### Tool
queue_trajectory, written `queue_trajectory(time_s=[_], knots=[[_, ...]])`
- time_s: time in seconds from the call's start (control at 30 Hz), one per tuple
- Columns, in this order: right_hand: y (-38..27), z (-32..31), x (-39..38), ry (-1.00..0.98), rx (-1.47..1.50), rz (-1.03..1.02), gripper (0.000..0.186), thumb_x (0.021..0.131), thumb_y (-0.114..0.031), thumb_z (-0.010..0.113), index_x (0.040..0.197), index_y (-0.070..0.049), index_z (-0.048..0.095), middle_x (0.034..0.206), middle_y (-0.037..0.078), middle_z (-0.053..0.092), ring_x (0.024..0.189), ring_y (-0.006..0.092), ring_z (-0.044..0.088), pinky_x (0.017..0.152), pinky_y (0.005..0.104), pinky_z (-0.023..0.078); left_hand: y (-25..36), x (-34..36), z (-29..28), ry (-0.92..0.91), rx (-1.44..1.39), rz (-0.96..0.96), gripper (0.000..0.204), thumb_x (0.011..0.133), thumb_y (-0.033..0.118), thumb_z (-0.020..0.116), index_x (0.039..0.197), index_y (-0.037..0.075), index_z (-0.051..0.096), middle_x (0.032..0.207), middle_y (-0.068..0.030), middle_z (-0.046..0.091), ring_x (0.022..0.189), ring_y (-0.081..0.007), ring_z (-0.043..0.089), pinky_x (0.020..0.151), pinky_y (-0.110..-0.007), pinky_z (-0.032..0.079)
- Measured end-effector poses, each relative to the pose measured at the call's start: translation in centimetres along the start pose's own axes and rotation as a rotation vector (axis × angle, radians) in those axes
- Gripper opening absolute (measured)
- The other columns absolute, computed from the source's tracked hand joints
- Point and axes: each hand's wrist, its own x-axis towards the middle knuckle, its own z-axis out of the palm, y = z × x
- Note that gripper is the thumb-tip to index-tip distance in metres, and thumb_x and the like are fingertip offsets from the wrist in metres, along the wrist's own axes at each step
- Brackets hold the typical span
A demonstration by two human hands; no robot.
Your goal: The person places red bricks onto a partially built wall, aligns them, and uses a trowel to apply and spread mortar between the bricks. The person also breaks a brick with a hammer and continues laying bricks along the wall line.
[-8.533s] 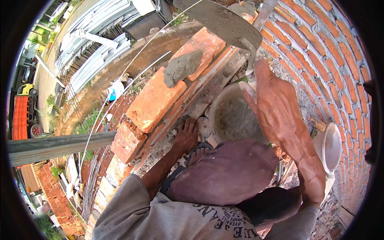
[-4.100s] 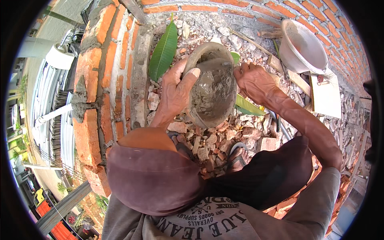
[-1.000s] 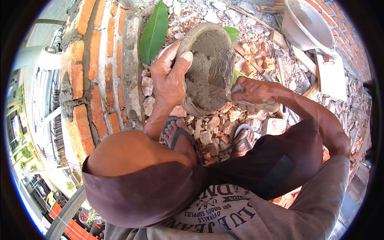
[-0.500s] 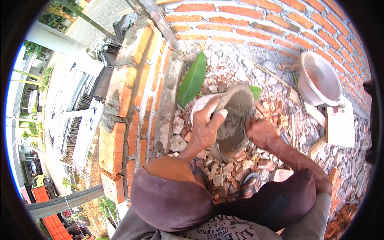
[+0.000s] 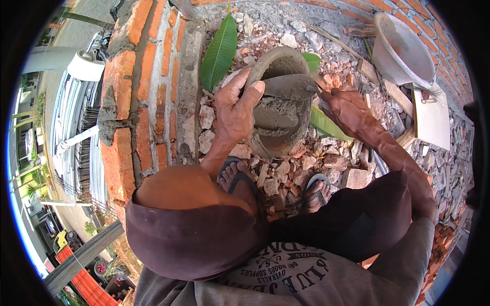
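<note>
A grey, mortar-caked bucket (image 5: 270,57) is tilted with its mouth toward me, above the rubble in front of my feet. My left hand (image 5: 236,108) grips its left rim, thumb over the edge. Wet grey mortar (image 5: 278,113) lies inside. My right hand (image 5: 349,109), at the bucket's right side, is closed around the handle of a trowel. The mortar-smeared trowel blade (image 5: 290,85) reaches across the upper part of the bucket's mouth. Most of the handle is hidden by my fingers.
A low brick wall (image 5: 122,84) with fresh mortar runs along my left. Broken brick rubble (image 5: 286,176) covers the ground. Green leaves (image 5: 220,53) lie around the bucket. A whitish tub (image 5: 403,51), a white board (image 5: 431,115) and wooden strips (image 5: 398,97) are at the right.
The trowel blade has come up into sight across the bucket's mouth. My right hand has drawn out to the bucket's right side. The whole view has shifted, showing both feet.
</note>
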Motion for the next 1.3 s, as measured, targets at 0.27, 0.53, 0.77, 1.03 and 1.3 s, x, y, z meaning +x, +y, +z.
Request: queue_trajectory(time_s=[0.27, 0.53, 0.77, 1.03, 1.3], knots=[[-2.7, 7.5, 0.8, -0.159, 0.409, -0.179, 0.029, 0.098, -0.030, 0.061, 0.104, -0.002, 0.053, 0.082, 0.004, 0.051, 0.079, 0.0177, 0.056, 0.070, 0.0350, 0.053, 0.5, 0.3, 0.9, -0.019, 0.059, -0.020, 0.041, 0.098, 0.015, 0.058, 0.131, -0.008, 0.057, 0.115, -0.0089, 0.066, 0.103, -0.0120, 0.058, 0.090, -0.026, 0.046], [-2.6, 3.3, 3.1, -1.122, 1.874, 0.706, 0.042, 0.095, -0.039, 0.066, 0.097, 0.003, 0.066, 0.063, 0.005, 0.058, 0.046, 0.0113, 0.052, 0.039, 0.0279, 0.046, 0.8, 0.2, 0.5, -0.034, 0.018, 0.004, 0.040, 0.097, 0.013, 0.056, 0.131, -0.008, 0.057, 0.115, -0.0093, 0.066, 0.105, -0.0129, 0.058, 0.093, -0.027, 0.045], [0.7, 3.0, 2.6, -0.501, 0.865, 0.304, 0.043, 0.101, -0.042, 0.056, 0.095, 0.001, 0.059, 0.070, 0.004, 0.050, 0.057, 0.0145, 0.051, 0.051, 0.0322, 0.042, 0.5, 0.5, 0.7, -0.028, 0.095, 0.005, 0.040, 0.097, 0.013, 0.057, 0.131, -0.009, 0.057, 0.115, -0.0100, 0.066, 0.104, -0.0133, 0.058, 0.092, -0.027, 0.045], [2.1, -3.8, 0.6, -0.282, -0.007, -0.042, 0.023, 0.092, -0.020, 0.065, 0.080, -0.004, 0.053, 0.074, 0.008, 0.050, 0.076, 0.0253, 0.054, 0.073, 0.0414, 0.050, 0.3, 0.4, 0.1, -0.021, 0.047, 0.014, 0.039, 0.096, 0.012, 0.058, 0.130, -0.008, 0.058, 0.113, -0.0085, 0.067, 0.101, -0.0120, 0.058, 0.089, -0.026, 0.046], [-1.9, 6.5, 1.2, 0.093, 0.645, -0.259, 0.037, 0.099, -0.035, 0.061, 0.103, 0.002, 0.062, 0.093, 0.016, 0.062, 0.080, 0.0237, 0.063, 0.074, 0.0400, 0.054, -0.1, 0.5, -1.0, 0.048, 0.073, -0.052, 0.037, 0.096, 0.012, 0.060, 0.128, -0.007, 0.061, 0.108, -0.0067, 0.068, 0.096, -0.0096, 0.058, 0.083, -0.023, 0.045]])
